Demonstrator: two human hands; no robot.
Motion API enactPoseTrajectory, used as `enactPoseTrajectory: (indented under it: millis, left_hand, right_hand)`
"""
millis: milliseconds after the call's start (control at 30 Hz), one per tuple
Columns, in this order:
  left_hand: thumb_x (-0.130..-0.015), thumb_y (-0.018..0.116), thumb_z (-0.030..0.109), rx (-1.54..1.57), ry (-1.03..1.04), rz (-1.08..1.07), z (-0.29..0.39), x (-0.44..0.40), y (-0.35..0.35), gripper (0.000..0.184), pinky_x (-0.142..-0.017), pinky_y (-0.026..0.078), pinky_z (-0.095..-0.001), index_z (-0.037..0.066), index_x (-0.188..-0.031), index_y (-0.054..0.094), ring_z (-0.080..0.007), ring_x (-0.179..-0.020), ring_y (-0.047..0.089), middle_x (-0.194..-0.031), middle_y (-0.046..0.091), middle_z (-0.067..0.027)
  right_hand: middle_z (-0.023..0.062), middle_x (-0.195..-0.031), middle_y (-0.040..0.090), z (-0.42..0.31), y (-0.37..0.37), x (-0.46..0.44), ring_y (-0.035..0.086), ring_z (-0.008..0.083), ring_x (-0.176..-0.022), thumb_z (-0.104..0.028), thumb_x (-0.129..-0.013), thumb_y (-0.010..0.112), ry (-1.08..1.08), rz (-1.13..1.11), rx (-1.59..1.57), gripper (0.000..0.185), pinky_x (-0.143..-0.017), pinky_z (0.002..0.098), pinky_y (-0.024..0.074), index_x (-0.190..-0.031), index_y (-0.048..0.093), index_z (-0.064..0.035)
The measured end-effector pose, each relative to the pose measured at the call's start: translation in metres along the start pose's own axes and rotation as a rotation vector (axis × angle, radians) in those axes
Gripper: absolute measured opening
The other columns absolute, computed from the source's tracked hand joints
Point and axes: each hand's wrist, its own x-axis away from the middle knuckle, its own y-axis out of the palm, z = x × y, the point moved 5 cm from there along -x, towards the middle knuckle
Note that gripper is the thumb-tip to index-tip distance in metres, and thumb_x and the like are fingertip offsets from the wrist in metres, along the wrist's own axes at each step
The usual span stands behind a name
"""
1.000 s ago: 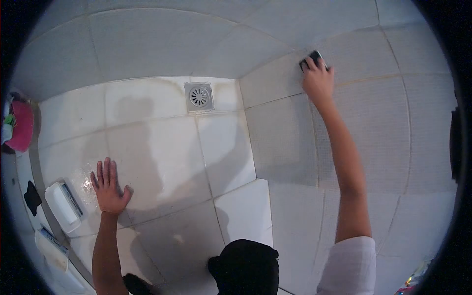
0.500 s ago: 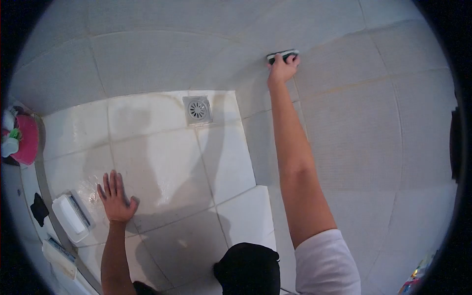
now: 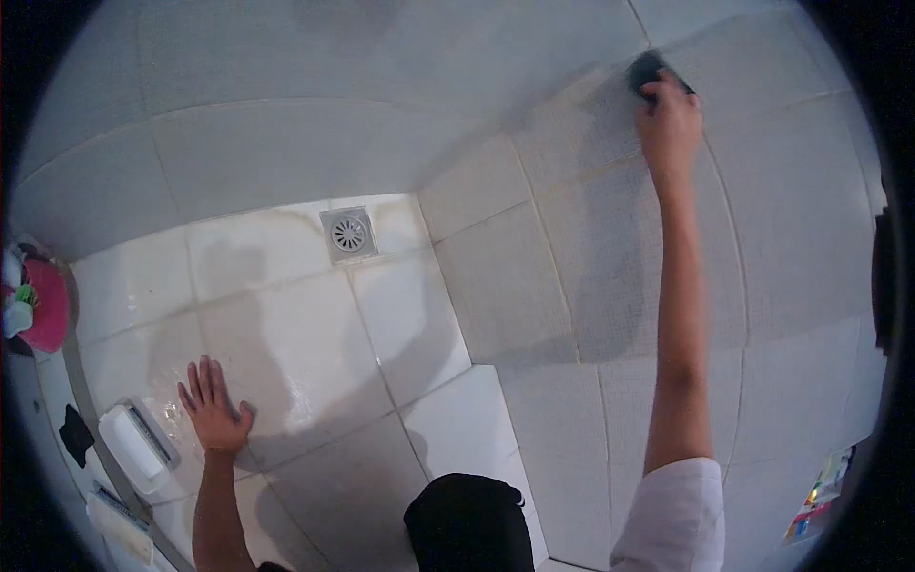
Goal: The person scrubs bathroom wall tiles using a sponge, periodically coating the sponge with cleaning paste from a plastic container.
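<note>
My right hand (image 3: 671,124) is wrapped round a dark scrubbing brush (image 3: 648,74), blurred by motion, high on the tiled wall (image 3: 658,257) at the right. The arm is stretched out, and a shadow falls on the tiles beside it. On the wet white floor tiles (image 3: 286,334), my left hand (image 3: 215,410) lies flat with its fingers spread. It holds nothing. A white plastic container (image 3: 133,448) stands just left of that hand.
A square metal drain (image 3: 349,234) is set in the floor near the far wall. At the left are a pink basin (image 3: 46,303), a black item (image 3: 75,436) and another whitish container (image 3: 119,526). Colourful items (image 3: 815,500) show at the lower right.
My right hand has moved with the brush, first left to near the corner, then back right and higher up the wall. My left hand has stayed flat on the floor. The view has shifted slightly.
</note>
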Motion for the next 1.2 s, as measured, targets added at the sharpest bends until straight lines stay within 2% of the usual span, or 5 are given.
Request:
enactPoseTrajectory:
  millis: [67, 200, 367, 567, 1200]
  left_hand:
    - [-0.066, 0.055, 0.031, -0.005, 0.027, 0.062, 0.003, 0.001, -0.001, 0.087, -0.111, 0.005, -0.0573, 0.004, -0.144, 0.026, -0.0345, -0.141, 0.014, -0.150, 0.024, -0.0138]
    - [-0.066, 0.055, 0.031, 0.005, 0.035, 0.063, 0.000, 0.003, 0.001, 0.087, -0.112, 0.005, -0.0569, 0.005, -0.144, 0.026, -0.0345, -0.141, 0.015, -0.150, 0.024, -0.0135]
    - [-0.067, 0.055, 0.032, 0.044, -0.012, 0.010, -0.004, 0.001, 0.000, 0.086, -0.112, 0.005, -0.0567, 0.007, -0.144, 0.026, -0.0342, -0.141, 0.015, -0.151, 0.024, -0.0120]
    - [-0.072, 0.051, 0.035, -0.050, 0.026, 0.013, -0.001, -0.001, 0.002, 0.083, -0.112, 0.005, -0.0554, 0.007, -0.145, 0.024, -0.0335, -0.142, 0.013, -0.152, 0.020, -0.0133]
    - [-0.073, 0.052, 0.035, -0.056, 0.049, 0.069, 0.000, 0.002, 0.004, 0.082, -0.112, 0.006, -0.0551, 0.008, -0.145, 0.025, -0.0323, -0.141, 0.015, -0.152, 0.023, -0.0113]
  right_hand:
    - [-0.0041, -0.129, 0.055, -0.010, 0.023, 0.024, 0.052, 0.0240, -0.110, -0.013, -0.077, 0.059, -0.211, -0.216, 0.309, 0.024, -0.094, 0.0511, 0.0340, -0.100, 0.064, -0.0180]
    - [0.0118, -0.101, 0.063, -0.084, 0.050, 0.162, 0.056, 0.0285, -0.099, -0.015, -0.084, 0.051, -0.474, -0.396, 0.106, 0.029, -0.093, 0.0537, 0.0378, -0.109, 0.061, -0.0045]
    - [0.0099, -0.113, 0.060, -0.096, 0.022, 0.234, 0.056, 0.0299, -0.098, -0.015, -0.082, 0.052, -0.377, -0.750, -0.060, 0.034, -0.082, 0.0466, 0.0431, -0.116, 0.060, -0.0148]
    - [0.0137, -0.129, 0.049, -0.043, 0.003, 0.111, 0.057, 0.0277, -0.094, -0.011, -0.080, 0.059, -0.090, -0.371, 0.299, 0.033, -0.080, 0.0418, 0.0426, -0.113, 0.063, -0.0176]
    - [0.0064, -0.115, 0.051, -0.081, 0.021, 0.162, 0.048, 0.0263, -0.108, -0.021, -0.080, 0.062, -0.245, -0.470, 0.376, 0.027, -0.097, 0.0593, 0.0291, -0.106, 0.067, -0.0158]
